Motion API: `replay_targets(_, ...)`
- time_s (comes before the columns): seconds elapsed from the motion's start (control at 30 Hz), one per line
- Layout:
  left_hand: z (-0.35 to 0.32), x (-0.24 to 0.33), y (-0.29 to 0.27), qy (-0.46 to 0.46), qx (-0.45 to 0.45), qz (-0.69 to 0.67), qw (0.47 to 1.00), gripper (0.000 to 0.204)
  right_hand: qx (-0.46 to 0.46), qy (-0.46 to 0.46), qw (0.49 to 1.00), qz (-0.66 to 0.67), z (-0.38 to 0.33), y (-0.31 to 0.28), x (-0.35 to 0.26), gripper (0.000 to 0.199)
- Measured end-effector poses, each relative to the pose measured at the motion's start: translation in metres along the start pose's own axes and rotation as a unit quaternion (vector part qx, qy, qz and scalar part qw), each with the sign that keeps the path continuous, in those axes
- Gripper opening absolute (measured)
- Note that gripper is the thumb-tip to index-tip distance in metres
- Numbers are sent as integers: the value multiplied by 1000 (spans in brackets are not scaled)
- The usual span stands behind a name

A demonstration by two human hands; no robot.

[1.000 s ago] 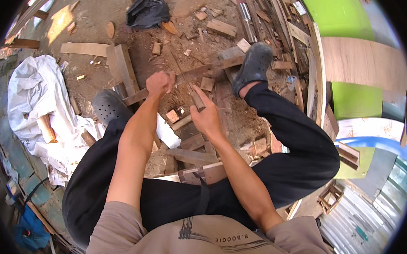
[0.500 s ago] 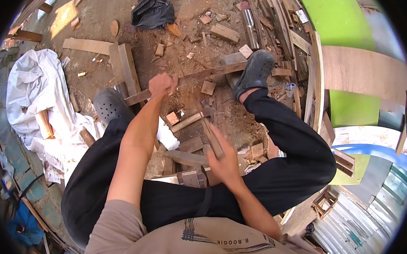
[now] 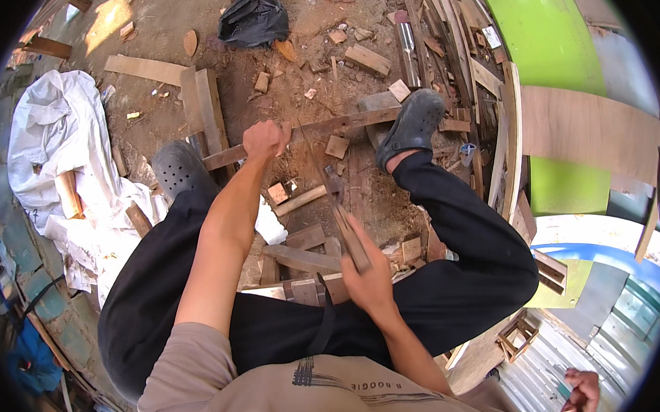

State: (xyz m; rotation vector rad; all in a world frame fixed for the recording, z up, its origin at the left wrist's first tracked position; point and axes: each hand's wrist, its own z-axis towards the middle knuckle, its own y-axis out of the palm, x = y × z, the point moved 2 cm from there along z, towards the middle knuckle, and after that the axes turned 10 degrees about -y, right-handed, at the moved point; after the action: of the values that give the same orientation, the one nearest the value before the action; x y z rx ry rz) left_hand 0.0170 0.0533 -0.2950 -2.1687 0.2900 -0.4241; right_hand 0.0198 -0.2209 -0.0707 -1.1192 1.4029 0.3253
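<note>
A long wooden strip (image 3: pixel 352 120) lies crosswise over wood blocks, between my two shoes. My left hand (image 3: pixel 265 139) is closed around it, a little left of its middle. In my right hand (image 3: pixel 369 282) is the wooden handle of a handsaw (image 3: pixel 352 241). Its thin blade slants up and leftward, meeting the strip just right of my left fist. How deep the blade sits in the wood I cannot tell. My right shoe (image 3: pixel 414 123) is at the strip's right end; my left shoe (image 3: pixel 182 169) is near its left end.
Offcuts (image 3: pixel 303 258) and small blocks (image 3: pixel 336 146) litter the dirt between my legs. White sheeting (image 3: pixel 58 145) lies left, a black plastic bag (image 3: pixel 253 20) ahead. Stacked boards (image 3: pixel 512 144) line the right, beside a green panel (image 3: pixel 552 38). Another person's hand (image 3: pixel 581 393) shows at lower right.
My right hand and the saw have drawn back slightly toward me. My left hand stays on the strip. Another person's hand has come into view at the lower right.
</note>
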Motion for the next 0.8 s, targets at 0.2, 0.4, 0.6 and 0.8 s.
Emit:
replay_targets(0.2, 2, 5, 18, 5, 23, 0, 1000, 60, 13, 50, 999, 9, 74, 25, 30, 59)
replay_targets(0.4, -2, 8, 2, -7, -13, -7, 1000, 62, -21, 14, 1000, 1, 4, -23, -1, 62)
replay_targets(0.6, -4, 6, 5, -19, 4, -9, 1000, 65, -66, 32, 996, 44, 42, -38, -24, 60)
replay_targets(0.8, -9, -1, 15, 29, 51, -27, 998, 58, -59, -6, 998, 8, 39, -31, -12, 58)
